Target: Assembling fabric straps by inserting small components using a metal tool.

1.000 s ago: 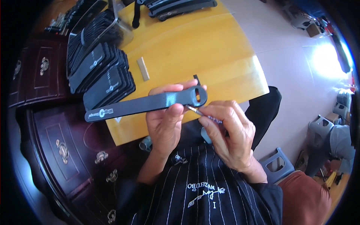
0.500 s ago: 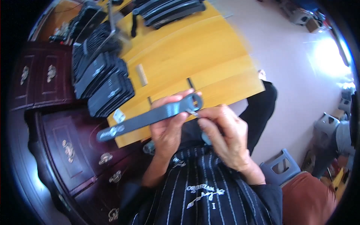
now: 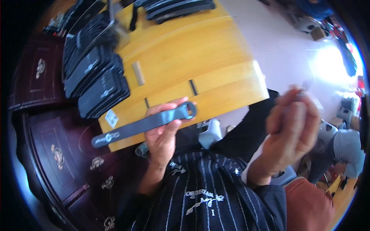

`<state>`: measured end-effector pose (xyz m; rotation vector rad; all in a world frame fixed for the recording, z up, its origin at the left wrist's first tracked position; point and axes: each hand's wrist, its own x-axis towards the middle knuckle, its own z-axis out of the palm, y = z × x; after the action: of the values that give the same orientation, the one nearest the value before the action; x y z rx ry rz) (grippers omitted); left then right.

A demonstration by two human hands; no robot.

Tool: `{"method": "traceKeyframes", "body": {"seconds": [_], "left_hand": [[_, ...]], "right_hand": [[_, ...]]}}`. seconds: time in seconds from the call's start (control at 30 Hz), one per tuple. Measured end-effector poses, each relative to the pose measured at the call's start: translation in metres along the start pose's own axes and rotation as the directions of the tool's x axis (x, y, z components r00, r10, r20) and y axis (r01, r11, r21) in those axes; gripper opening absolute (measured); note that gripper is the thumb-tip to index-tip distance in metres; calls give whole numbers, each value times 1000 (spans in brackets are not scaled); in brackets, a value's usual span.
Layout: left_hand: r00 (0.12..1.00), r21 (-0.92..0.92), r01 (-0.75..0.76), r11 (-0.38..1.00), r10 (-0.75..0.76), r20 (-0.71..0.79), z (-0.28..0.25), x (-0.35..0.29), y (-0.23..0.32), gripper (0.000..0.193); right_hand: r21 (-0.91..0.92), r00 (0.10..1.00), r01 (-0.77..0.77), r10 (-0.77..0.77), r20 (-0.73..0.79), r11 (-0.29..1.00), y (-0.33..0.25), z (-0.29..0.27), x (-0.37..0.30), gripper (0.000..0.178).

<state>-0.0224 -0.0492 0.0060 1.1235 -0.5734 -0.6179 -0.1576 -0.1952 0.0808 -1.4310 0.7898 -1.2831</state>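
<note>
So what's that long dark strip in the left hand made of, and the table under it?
The strip in the left hand looks like matte dark grey plastic or rubbery material: a dull even surface with a moulded ring at one end. I can't tell which. The table looks like wood with a glossy yellow varnish: grain lines and a soft sheen show.

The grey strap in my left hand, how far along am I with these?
Done, it seems: dark straps lie stacked in piles at the left of the yellow table, more at its far edge. In hand: the left hand holds one grey strap with a ring end; the right hand is lifted off to the side, blurred. How many remain cannot be told.
</note>
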Motion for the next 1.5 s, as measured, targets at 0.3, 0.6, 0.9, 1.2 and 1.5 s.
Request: {"method": "traceKeyframes", "body": {"seconds": [0.3, 0.6, 0.9, 1.2, 1.5], "left_hand": [[996, -87, 6, 996, 2, 95, -12, 12, 3, 37], [993, -64, -113, 992, 114, 11, -18, 13, 3, 44], [993, -68, -119, 991, 121, 16, -10, 0, 6, 35], [997, -41, -81, 996, 81, 12, 1, -6, 14, 33], [899, 505, -435, 746, 389, 199, -6, -2, 15, 34]], "right_hand": [[-160, 969, 224, -237, -65, 961, 18, -1, 21, 18], [-196, 732, 84, 73, 678, 977, 37, 39, -50, 22], [-229, 735, 128, 62, 675, 965, 25, 28, -57, 23], [-158, 782, 120, 5, 624, 980, 20, 21, -61, 23], [-311, 808, 292, -59, 586, 904, 18, 20, -66, 22]]}}
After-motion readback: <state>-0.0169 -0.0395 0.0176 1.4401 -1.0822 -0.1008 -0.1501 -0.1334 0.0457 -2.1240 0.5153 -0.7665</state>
